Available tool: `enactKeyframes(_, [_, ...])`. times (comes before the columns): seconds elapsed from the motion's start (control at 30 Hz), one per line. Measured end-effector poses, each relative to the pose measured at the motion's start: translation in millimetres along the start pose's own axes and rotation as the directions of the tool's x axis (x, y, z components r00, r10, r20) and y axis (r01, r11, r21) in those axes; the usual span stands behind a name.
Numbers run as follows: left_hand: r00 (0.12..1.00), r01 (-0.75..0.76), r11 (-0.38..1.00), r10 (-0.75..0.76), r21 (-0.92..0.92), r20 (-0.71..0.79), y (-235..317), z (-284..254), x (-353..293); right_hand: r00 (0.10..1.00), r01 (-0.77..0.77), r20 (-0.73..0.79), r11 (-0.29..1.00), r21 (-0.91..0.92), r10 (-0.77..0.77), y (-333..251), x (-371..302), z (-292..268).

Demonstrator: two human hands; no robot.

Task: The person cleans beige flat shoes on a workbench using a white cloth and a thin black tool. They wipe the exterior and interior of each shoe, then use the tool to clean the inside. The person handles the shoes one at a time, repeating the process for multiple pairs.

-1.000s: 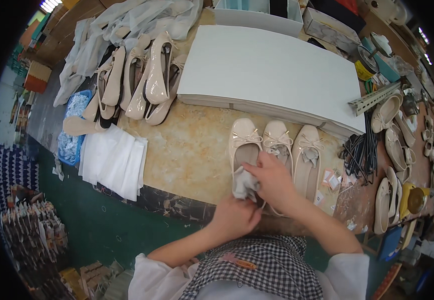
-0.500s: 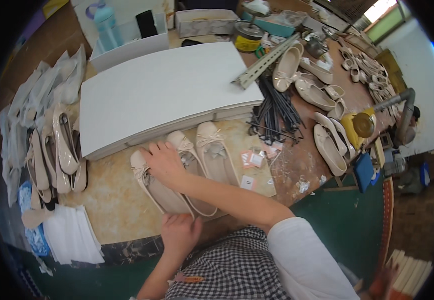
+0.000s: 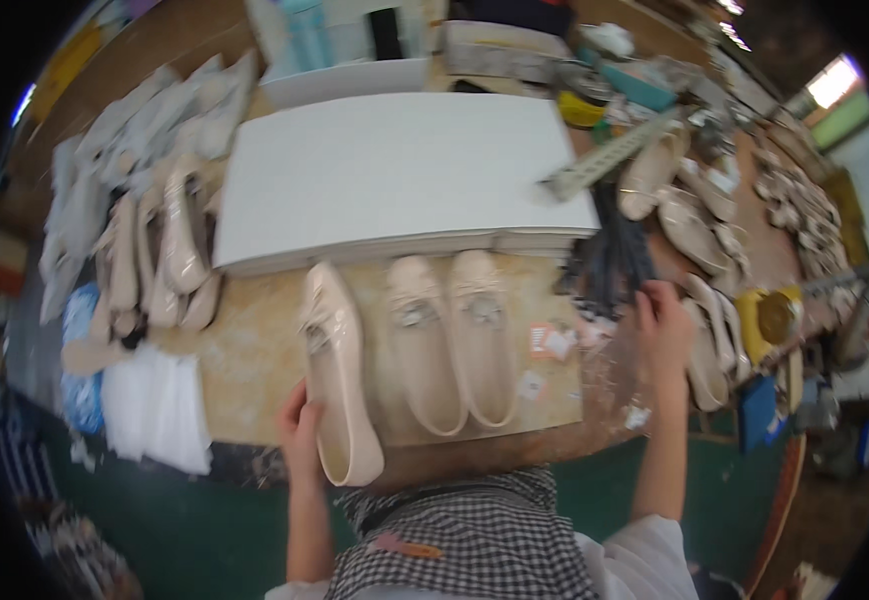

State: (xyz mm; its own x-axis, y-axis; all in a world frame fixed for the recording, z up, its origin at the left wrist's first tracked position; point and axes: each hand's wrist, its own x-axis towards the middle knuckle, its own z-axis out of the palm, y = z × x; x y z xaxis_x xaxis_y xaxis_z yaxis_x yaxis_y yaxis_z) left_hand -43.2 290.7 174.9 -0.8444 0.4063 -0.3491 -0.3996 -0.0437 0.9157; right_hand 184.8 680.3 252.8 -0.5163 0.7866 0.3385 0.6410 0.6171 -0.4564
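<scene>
My left hand (image 3: 302,425) grips the side of a glossy beige ballet flat (image 3: 343,415) with a bow at the toe, tilted at the near edge of the worktable. To its right, a pair of matching ballet flats (image 3: 425,370) lies side by side, toes away from me, with crumpled filling in the toes. My right hand (image 3: 663,315) is at the near right edge of a bundle of thin black strips (image 3: 605,255). Its fingers are bent and blurred, so whether they hold a strip cannot be made out.
A stack of white sheets (image 3: 405,170) spans the table behind the shoes, with a perforated metal bar (image 3: 605,160) on its right end. More beige shoes stand at left (image 3: 185,240) and right (image 3: 690,230). Small tags (image 3: 552,342) and white tissue sheets (image 3: 155,410) lie near the front.
My right hand has left the shoes' toes and moved right to the black strips. My left hand has raised and turned the leftmost flat, apart from the other two. The view has shifted.
</scene>
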Motion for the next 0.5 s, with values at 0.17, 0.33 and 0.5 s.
enactKeyframes(0.17, [0.873, 0.398, 0.807, -0.187, -0.436, 0.451, 0, 48, 5, 0.887, -0.214, 0.455, 0.802, 0.558, -0.080, -126, -53, 28])
enactKeyframes(0.33, [0.990, 0.064, 0.962, -0.028, -0.266, 0.135, 22, 70, 6, 0.721, -0.242, 0.635, 0.757, 0.607, -0.279, -201, -70, 24])
enactKeyframes(0.5, [0.982, -0.138, 0.981, 0.153, -0.135, 0.110, 11, 73, 6, 0.724, -0.284, 0.642, 0.740, 0.610, -0.252, -208, -62, 38])
